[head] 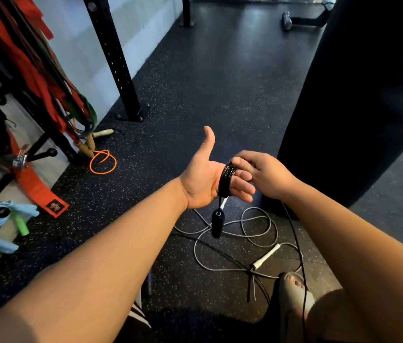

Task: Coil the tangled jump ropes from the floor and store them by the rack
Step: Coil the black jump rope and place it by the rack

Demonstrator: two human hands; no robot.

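Glossy black rope coil (227,179), speckled rubbery matt floor (210,100), wooden handles (91,142).

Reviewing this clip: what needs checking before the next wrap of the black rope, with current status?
1. Coil of thin black jump rope sits round left hand fingers: ok.
2. Grip of right hand pinches the rope at the coil: ok.
3. Free hang of black oval handle below the palm: ok.
4. Slack clear of grey rope with white handle: not ok, strands cross on the floor.
5. Slack clear of sandalled foot: cannot tell.
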